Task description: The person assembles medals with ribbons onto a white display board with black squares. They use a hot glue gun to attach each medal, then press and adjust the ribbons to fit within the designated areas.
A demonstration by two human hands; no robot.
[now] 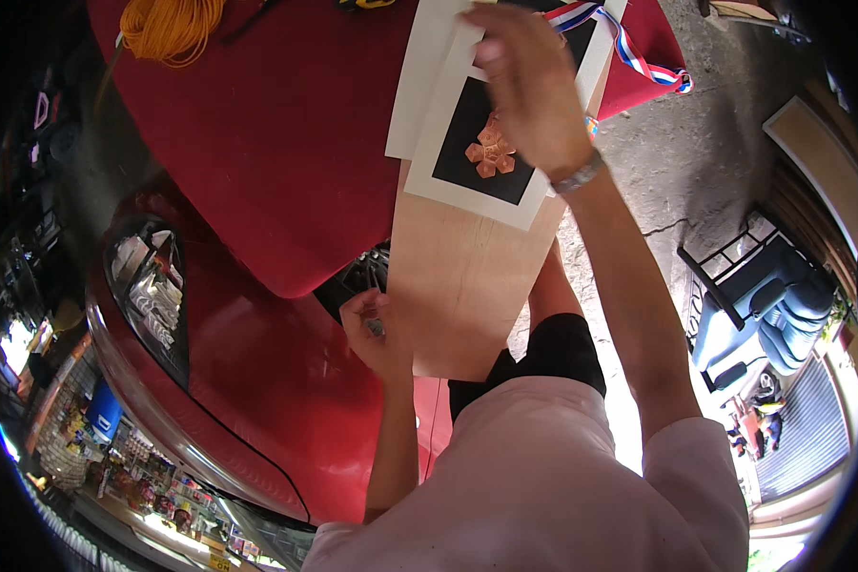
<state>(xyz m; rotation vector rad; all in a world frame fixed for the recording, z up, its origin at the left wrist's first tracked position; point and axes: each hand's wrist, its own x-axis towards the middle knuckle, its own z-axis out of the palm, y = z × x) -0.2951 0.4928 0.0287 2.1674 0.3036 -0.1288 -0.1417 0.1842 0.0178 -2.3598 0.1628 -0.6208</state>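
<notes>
Right hand (529,91) rests on the white-bordered black card (477,153) atop the wooden board (458,286), fingers spread flat — beside a copper flower ornament (491,151). Left hand (377,334) grips the board's edge, apparently pinching a small dark item.

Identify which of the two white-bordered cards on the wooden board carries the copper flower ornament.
The lower card, nearest the person: its black centre holds the copper flower ornament, just beside the right hand. The upper card shows only plain white.
</notes>
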